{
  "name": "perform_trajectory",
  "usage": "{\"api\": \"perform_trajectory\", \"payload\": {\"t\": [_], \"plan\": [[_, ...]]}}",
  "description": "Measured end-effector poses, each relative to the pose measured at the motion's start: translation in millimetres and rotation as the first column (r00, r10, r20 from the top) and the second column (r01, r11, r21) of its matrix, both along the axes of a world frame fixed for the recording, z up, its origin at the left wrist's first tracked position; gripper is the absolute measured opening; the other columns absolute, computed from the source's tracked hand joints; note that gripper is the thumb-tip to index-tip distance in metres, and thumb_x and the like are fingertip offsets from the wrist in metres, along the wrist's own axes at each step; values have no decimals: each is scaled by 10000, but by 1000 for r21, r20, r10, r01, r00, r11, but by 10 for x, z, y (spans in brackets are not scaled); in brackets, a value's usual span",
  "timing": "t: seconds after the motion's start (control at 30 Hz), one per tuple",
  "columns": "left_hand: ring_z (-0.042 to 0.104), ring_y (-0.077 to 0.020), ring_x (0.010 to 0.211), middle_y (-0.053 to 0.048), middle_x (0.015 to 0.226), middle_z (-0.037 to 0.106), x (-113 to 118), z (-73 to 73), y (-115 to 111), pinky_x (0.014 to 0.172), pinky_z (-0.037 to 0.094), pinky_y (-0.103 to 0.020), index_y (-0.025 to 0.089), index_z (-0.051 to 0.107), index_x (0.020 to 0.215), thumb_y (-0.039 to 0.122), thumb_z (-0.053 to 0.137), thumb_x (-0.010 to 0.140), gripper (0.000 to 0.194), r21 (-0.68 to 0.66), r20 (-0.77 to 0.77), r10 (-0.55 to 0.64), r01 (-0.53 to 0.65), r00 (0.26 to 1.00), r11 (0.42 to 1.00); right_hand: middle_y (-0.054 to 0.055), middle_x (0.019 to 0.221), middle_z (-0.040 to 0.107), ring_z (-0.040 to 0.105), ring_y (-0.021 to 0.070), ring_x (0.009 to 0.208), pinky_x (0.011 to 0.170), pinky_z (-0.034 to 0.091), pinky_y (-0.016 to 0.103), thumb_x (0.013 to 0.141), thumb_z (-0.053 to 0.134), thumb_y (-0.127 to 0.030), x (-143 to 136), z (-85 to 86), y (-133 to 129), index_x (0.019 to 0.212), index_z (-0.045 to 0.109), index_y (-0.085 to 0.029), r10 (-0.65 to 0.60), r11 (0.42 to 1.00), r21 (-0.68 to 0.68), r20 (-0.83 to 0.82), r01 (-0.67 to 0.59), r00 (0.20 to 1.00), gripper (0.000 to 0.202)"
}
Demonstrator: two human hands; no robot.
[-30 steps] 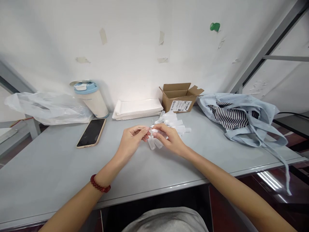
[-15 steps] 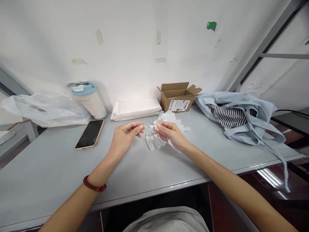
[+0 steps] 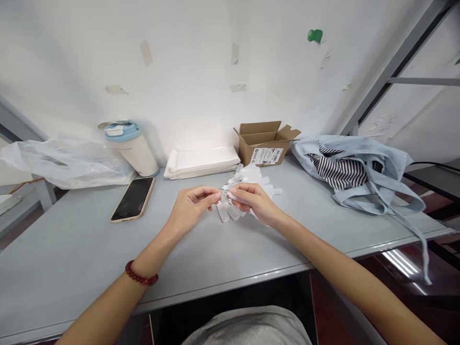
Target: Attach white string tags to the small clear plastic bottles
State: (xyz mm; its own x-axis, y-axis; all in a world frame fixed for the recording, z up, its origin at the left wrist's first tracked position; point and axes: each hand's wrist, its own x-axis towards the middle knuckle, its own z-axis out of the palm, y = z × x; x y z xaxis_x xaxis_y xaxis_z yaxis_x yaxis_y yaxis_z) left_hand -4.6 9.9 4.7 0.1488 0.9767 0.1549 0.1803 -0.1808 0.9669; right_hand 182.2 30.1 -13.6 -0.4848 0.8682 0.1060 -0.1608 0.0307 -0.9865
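A bunch of translucent white tags (image 3: 247, 175) with thin cords lies on the grey table (image 3: 89, 261), fanned out beyond and beneath my hands. My left hand (image 3: 197, 205) pinches thin white cord between thumb and forefinger at the bunch's left side. Facing it, almost touching, my right hand (image 3: 251, 200) has its thumb and fingers closed on a small white piece at the cords. Exactly how the cord runs between the fingertips is too small to make out.
Behind the bunch are a stack of white trays (image 3: 203, 160) and an open cardboard box (image 3: 264, 146). A phone (image 3: 132, 199), a tumbler (image 3: 134, 148) and a plastic bag (image 3: 72, 165) lie left; a blue cloth bag (image 3: 388, 167) lies right.
My left hand has moved slightly right, closing the gap to my right hand. The cord stretch visible between them is shorter. My right hand has barely moved.
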Motion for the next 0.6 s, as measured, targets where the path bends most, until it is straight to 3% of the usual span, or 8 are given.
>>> {"api": "perform_trajectory", "payload": {"t": [0.4, 0.6], "plan": [[537, -99, 581, 7, 661, 661, 14, -7, -1, 572, 480, -214, 173, 726, 748, 292, 707, 727, 121, 14, 2, -13, 13, 1000, 1000, -45, 545, 461, 281, 44, 438, 453, 183, 243, 810, 616, -404, -1, -5, 2, 616, 517, -156, 22, 1000, -15, -1, -22, 1000, 330], [553, -114, 607, 1, 684, 671, 0, -26, -1, 572, 481, -229, 178, 722, 754, 318, 695, 739, 143, 48, -75, 9, -5, 997, 999, -53, 516, 406, 249, 46, 450, 466, 124, 251, 774, 650, -422, -4, 23, -4, 603, 513, -153, 16, 998, -61, 27, -14, 1000, 348]]}}
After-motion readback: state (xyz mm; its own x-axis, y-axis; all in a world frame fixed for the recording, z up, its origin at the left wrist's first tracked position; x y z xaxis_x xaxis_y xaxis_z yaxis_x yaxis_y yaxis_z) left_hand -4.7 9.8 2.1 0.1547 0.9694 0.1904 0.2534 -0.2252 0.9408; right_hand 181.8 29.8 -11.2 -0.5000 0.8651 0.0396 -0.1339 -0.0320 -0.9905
